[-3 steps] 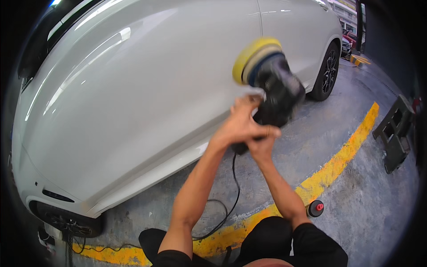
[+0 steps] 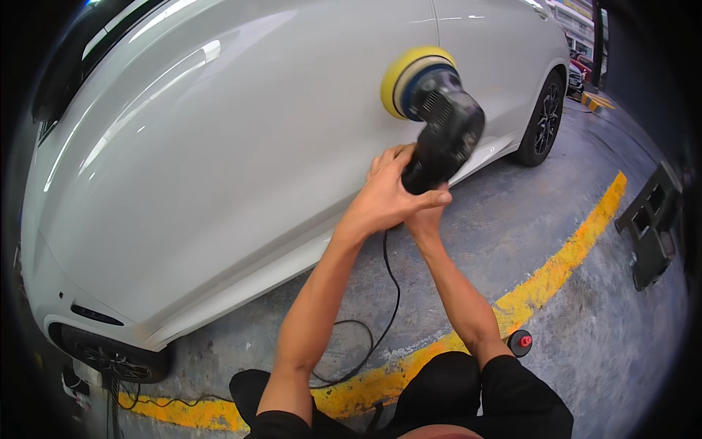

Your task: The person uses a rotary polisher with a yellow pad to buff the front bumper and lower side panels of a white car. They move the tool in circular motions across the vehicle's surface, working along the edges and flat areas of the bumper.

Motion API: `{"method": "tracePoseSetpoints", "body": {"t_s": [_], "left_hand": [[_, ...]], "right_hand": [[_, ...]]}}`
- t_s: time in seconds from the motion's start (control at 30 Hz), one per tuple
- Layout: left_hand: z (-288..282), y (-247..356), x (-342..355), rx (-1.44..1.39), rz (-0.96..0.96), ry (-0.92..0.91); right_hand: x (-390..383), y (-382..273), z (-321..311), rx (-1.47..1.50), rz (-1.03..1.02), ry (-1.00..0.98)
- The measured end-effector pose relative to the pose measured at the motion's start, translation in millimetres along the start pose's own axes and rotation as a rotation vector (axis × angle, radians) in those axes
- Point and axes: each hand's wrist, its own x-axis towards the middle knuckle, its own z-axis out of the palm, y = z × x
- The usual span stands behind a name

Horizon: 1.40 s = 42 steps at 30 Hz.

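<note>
A black corded car polisher (image 2: 447, 132) with a round yellow foam pad (image 2: 401, 79) is held up against the side of a white car (image 2: 263, 124). The pad's face is turned to the door panel; whether it touches cannot be made out. My left hand (image 2: 387, 186) wraps around the polisher's handle, thumb stretched to the right across it. Lower down, my right hand (image 2: 425, 218) grips the handle's rear end, its fingers largely hidden behind the left hand and the tool. From the handle a black cord (image 2: 393, 293) hangs to the floor.
A black bottle with a red cap (image 2: 520, 342) stands by my right elbow. Yellow lines (image 2: 541, 285) cross the grey concrete floor (image 2: 585, 344). At the right is a dark plastic stand (image 2: 649, 227). Car wheels show at the upper right (image 2: 542, 121) and lower left (image 2: 110, 358).
The polisher has moved slightly up and left, nearer the door panel, with both hands still on it. It appears sharper now.
</note>
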Motion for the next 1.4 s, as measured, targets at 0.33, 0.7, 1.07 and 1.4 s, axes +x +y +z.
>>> {"method": "tracePoseSetpoints", "body": {"t_s": [0.33, 0.7, 1.07, 1.4], "left_hand": [[-81, -33, -186, 0.14, -0.33, -0.419], [-141, -62, -329, -0.008, -0.639, -0.264], [-171, -41, -342, -0.084, -0.428, 0.093], [-192, -50, -346, -0.305, -0.015, 0.667]], "right_hand": [[-63, 39, -13, -0.007, 0.124, -0.036], [-184, 152, -60, -0.22, 0.422, -0.233], [-125, -12, 96, -0.538, -0.072, -0.579], [-172, -93, 220, -0.388, -0.513, -0.821]]}}
